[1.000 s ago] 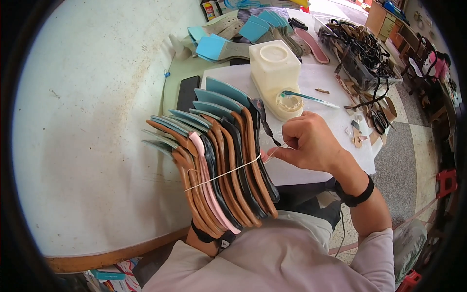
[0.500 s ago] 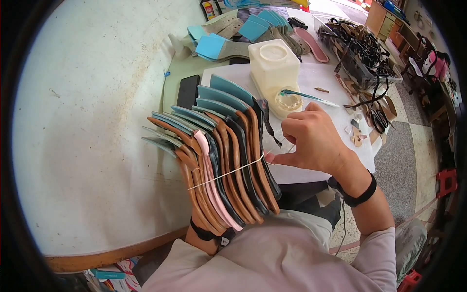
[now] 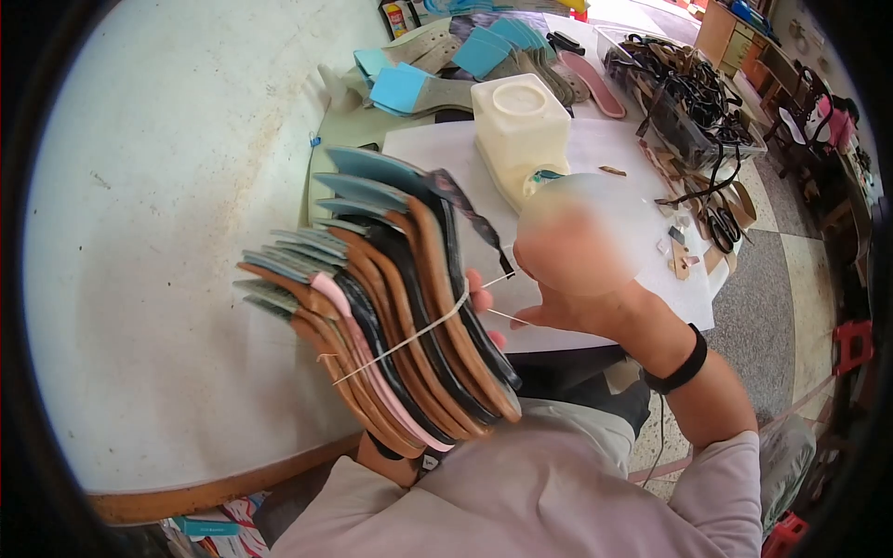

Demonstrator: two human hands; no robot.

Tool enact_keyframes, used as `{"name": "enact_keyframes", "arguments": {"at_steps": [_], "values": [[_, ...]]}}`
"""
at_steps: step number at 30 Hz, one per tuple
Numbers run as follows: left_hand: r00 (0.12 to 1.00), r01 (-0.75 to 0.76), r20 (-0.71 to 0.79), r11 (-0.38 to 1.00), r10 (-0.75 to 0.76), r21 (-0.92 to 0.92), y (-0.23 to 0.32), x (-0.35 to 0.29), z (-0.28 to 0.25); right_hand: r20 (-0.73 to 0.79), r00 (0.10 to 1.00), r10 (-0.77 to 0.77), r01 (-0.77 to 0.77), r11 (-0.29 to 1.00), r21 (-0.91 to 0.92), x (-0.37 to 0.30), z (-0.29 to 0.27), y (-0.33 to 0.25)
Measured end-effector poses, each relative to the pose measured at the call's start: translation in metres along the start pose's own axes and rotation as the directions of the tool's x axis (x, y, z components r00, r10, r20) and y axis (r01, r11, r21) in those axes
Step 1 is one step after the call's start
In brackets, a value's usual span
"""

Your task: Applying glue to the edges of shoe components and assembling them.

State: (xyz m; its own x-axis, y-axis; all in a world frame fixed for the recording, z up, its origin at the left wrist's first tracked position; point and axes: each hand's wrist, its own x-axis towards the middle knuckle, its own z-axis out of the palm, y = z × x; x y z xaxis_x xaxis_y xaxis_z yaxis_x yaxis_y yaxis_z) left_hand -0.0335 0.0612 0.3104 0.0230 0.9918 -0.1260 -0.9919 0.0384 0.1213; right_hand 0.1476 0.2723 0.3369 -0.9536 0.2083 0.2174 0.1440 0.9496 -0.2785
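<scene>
The left hand (image 3: 478, 292), mostly hidden, grips the tilted insole bundle (image 3: 409, 270) before the torso, only fingers showing. The right hand (image 3: 584, 270), palm-down and blurred, seems to pinch the string (image 3: 400, 345).

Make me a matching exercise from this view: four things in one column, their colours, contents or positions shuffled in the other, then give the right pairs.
1. white cord
2. scissors
3. plastic jug
4. clear bin

A. heaped with dark straps
B. cream-coloured
C. running across the bundled soles toward the right hand
D. black-handled

Pairs: 1-C, 2-D, 3-B, 4-A.
</scene>
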Motion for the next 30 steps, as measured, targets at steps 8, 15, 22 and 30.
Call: {"name": "enact_keyframes", "arguments": {"at_steps": [8, 15, 22, 30], "values": [[0.924, 0.006, 0.380, 0.991, 0.046, -0.136, 0.001, 0.011, -0.025, 0.073, 0.976, 0.203, -0.216, 0.916, 0.339, -0.003, 0.004, -0.004], [0.984, -0.045, 0.145, 0.924, 0.108, -0.380, -0.010, 0.009, -0.016, 0.012, 0.996, -0.088, 0.080, 0.944, 0.320, -0.017, -0.010, -0.010], [0.948, 0.113, 0.317, 0.946, -0.011, -0.305, 0.003, 0.012, -0.026, 0.304, 0.944, -0.126, 0.047, 0.966, 0.254, -0.023, -0.023, -0.011], [0.985, -0.034, 0.127, 0.845, 0.120, -0.533, -0.020, 0.015, 0.011, 0.347, 0.936, -0.061, -0.041, 0.959, 0.280, -0.033, -0.025, -0.015]]}}
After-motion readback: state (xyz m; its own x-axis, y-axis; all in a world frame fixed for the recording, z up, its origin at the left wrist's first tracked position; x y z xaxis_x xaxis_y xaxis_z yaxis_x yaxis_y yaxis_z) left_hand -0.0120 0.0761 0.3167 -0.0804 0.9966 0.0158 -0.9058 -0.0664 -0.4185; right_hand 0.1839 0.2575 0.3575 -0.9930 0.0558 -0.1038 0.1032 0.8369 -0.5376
